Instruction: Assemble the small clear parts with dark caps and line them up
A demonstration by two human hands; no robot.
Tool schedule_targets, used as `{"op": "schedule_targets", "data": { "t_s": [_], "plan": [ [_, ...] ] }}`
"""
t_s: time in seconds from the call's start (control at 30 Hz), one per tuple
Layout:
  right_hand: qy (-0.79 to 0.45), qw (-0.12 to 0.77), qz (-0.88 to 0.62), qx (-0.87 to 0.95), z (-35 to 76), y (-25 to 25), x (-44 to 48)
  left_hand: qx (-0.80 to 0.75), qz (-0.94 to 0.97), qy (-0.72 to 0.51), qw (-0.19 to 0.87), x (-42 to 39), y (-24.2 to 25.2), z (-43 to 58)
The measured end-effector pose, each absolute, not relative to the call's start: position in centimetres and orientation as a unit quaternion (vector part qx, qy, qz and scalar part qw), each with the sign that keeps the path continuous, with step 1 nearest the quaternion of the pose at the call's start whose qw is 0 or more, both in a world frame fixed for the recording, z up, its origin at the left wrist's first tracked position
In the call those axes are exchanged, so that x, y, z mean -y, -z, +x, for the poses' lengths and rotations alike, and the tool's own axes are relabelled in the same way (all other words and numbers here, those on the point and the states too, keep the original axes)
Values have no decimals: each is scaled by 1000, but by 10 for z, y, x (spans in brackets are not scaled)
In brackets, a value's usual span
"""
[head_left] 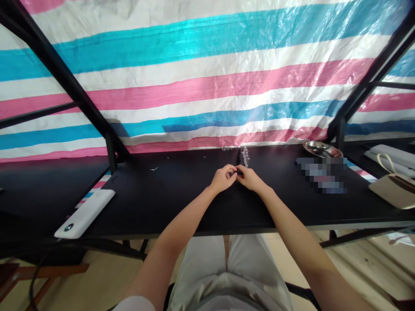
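Note:
Over the middle of the black table (162, 194), my left hand (223, 178) and my right hand (249, 178) meet fingertip to fingertip. Both are closed in a pinch around a small dark piece (235, 172), too small to name and partly covered by the fingers. Just beyond my right hand lie rows of small white or clear pieces (245, 156) beside a row of small black pieces (239, 155). Farther back, near the sheet, sits a short row of small light pieces (227, 149).
A round metal dish (322, 149) stands at the back right, with a blurred-out patch in front. At the far right is a beige pouch (392, 190). A white power bank-like device (86, 214) lies at the left edge. Black frame bars and a striped sheet (194, 90) border the table.

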State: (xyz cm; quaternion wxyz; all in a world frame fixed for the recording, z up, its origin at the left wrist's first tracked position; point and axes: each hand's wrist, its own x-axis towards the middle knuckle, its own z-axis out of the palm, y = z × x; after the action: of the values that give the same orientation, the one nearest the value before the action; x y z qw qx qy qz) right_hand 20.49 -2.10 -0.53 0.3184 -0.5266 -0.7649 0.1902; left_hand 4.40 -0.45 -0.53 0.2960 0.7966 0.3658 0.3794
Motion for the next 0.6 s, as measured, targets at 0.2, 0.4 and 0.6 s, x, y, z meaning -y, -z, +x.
{"op": "schedule_targets", "data": {
  "t_s": [0.2, 0.4, 0.6],
  "plan": [
    [-189, 339, -511, 767, 205, 7, 20, -357, 793, -378, 318, 5, 4, 44],
    [-203, 351, -486, 774, 207, 12, 17, -350, 801, -366, 319, 5, 6, 44],
    [-218, 346, -493, 768, 208, 12, 19, -351, 808, -359, 308, 6, 5, 44]
  ]
}}
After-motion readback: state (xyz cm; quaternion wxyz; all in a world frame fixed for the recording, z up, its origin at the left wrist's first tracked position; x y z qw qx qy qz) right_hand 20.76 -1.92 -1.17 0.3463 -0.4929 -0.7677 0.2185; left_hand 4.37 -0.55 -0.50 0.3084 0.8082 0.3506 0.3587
